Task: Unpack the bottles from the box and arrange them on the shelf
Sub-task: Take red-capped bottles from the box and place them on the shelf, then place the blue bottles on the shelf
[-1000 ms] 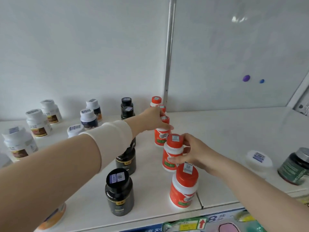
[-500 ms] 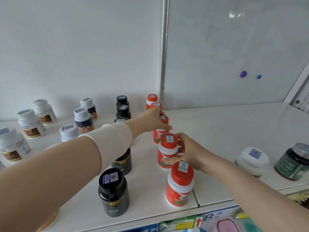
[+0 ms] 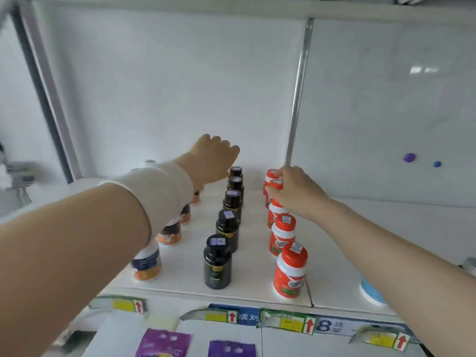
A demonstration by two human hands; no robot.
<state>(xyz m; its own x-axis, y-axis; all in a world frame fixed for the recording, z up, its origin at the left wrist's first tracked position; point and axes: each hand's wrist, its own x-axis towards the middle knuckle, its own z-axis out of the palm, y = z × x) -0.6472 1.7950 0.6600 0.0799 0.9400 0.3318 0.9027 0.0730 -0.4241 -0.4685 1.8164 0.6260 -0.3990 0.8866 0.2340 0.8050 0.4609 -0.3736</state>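
While your right hand [image 3: 293, 194] grips a red bottle [image 3: 275, 188] at 1 o'clock, far end of the red row on the shelf [image 3: 257, 256], your left hand [image 3: 213, 161] hovers loosely curled, empty, above the black bottles [image 3: 233, 202] at 12.

red bottles [image 3: 282, 235], black bottles [image 3: 226, 229], upright rows

Purple packets [image 3: 163, 343] lie below yellow price tags [image 3: 288, 323].

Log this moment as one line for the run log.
left hand: raised over black bottles, empty | right hand: on rear red bottles, grip unclear | shelf: bottles upright in rows
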